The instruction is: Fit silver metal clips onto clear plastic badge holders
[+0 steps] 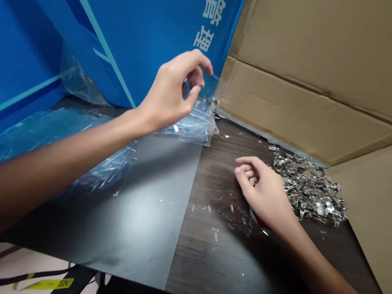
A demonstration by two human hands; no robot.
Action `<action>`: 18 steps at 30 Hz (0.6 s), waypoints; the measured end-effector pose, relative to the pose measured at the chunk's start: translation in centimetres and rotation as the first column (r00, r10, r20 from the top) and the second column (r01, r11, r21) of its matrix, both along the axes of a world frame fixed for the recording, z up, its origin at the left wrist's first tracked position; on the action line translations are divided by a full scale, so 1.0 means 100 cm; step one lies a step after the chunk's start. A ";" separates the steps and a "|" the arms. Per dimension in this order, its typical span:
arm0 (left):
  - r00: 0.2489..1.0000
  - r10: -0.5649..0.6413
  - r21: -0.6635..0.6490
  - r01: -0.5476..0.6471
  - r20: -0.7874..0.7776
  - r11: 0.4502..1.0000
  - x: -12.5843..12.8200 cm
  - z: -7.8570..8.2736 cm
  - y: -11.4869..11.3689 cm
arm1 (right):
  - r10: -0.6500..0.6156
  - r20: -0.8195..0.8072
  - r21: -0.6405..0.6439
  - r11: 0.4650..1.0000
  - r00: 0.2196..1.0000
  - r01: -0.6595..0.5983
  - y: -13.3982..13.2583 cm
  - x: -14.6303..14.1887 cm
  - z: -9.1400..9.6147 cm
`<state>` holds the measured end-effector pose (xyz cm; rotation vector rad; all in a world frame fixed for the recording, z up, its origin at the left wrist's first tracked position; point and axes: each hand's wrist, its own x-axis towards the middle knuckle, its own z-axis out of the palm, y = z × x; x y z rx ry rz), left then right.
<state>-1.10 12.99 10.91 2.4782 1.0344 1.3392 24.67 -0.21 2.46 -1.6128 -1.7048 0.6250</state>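
Observation:
My left hand (176,87) is raised over the back of the table, thumb and index finger curved but apart. Just past its fingertips a clear plastic sleeve (216,86) hangs tilted, with a small metal clip near its lower edge; no grip on it shows. Below lies a stack of clear plastic sleeves (196,125). My right hand (262,186) is low over the dark wood surface, index finger and thumb tips close together; anything between them is too small to make out. Beside it is a heap of metal clips (312,190).
Small clear strips (215,235) lie scattered near my right hand, with a partly hidden red object under it. A large pile of clear sleeves (58,135) sits at left on a grey mat (148,212). A blue panel (142,26) and cardboard walls (312,99) enclose the table.

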 end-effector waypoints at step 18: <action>0.619 0.070 -0.264 -0.431 -0.782 0.863 -0.142 -0.033 -0.025 | -0.216 0.815 0.080 0.961 0.537 0.266 0.024 0.080 -0.004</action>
